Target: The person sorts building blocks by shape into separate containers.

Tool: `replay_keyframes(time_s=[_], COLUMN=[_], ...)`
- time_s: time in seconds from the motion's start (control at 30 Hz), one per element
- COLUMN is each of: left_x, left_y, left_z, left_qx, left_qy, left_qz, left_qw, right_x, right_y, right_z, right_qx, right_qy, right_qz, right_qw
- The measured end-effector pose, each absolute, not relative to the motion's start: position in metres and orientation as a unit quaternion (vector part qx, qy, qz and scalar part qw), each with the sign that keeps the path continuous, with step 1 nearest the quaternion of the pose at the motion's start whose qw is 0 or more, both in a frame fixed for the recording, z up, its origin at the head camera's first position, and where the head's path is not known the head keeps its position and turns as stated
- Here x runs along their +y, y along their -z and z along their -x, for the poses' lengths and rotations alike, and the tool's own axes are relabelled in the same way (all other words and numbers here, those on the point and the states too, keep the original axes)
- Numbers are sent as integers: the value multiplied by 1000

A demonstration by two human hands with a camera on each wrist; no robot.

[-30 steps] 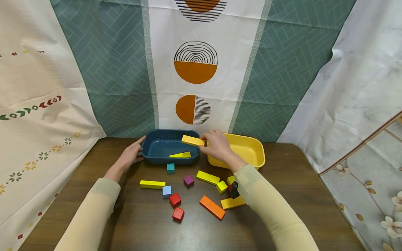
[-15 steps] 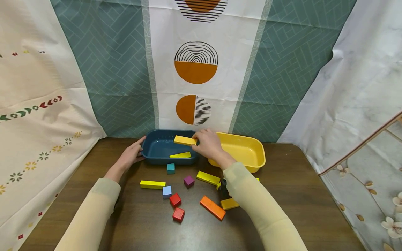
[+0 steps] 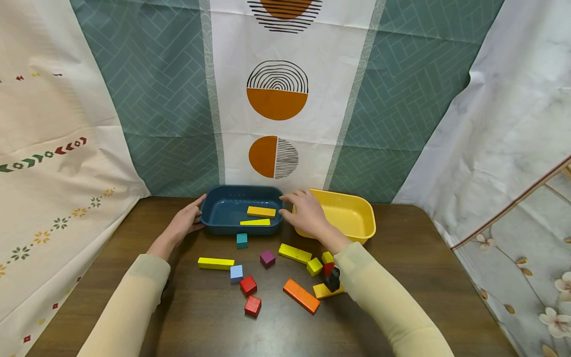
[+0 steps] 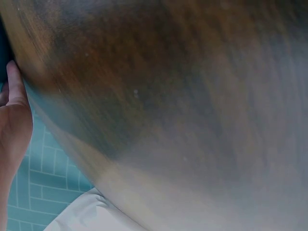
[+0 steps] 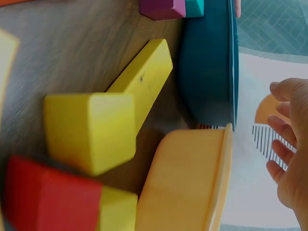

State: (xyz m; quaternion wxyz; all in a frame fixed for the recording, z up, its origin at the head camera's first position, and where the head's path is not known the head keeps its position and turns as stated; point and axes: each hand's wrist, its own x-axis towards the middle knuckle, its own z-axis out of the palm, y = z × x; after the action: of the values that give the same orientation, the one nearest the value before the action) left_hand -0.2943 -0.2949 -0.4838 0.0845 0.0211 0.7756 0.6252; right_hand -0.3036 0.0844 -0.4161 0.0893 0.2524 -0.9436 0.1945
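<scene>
A dark blue basin (image 3: 218, 229) stands at the back of the table. Its left end is touched by my left hand (image 3: 186, 218), the fingers stretched along the wall; the left wrist view catches only part of this hand (image 4: 14, 115). Inside the basin lie an orange-yellow block (image 3: 261, 212) and a bright yellow block (image 3: 255, 222). By the basin's right end hovers my right hand (image 3: 308, 213), fingers spread and holding nothing. Loosely bent, empty fingers show on the same hand (image 5: 291, 139) in the right wrist view. A yellow basin (image 3: 367, 218) sits beneath and behind that hand.
Loose on the table are a teal cube (image 3: 242, 241), a purple cube (image 3: 267, 259), a light blue cube (image 3: 236, 273), red cubes (image 3: 248, 285), an orange block (image 3: 301, 296) and several yellow blocks (image 3: 216, 263). A patterned cloth (image 3: 178, 124) hangs behind.
The orange-yellow block, held by my right hand earlier, now lies in the blue basin. My right hand has let go and drawn back to the right. The left hand stays put.
</scene>
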Motion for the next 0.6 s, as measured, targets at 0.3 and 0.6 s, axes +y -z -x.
replay_keyframes(time_s=[0.3,0.6], left_x=[-295,-296], left_y=[483,483], left_z=[293,294], left_qx=[771,774], left_qy=[-630,-625], left_qz=[-19,-26], left_qw=[90,94], right_x=[123,166], right_y=[411,407], right_z=[278,248], right_qx=[-929,-916], right_qy=[-237,-271], right_qz=[-259,-264], right_qw=[115,136])
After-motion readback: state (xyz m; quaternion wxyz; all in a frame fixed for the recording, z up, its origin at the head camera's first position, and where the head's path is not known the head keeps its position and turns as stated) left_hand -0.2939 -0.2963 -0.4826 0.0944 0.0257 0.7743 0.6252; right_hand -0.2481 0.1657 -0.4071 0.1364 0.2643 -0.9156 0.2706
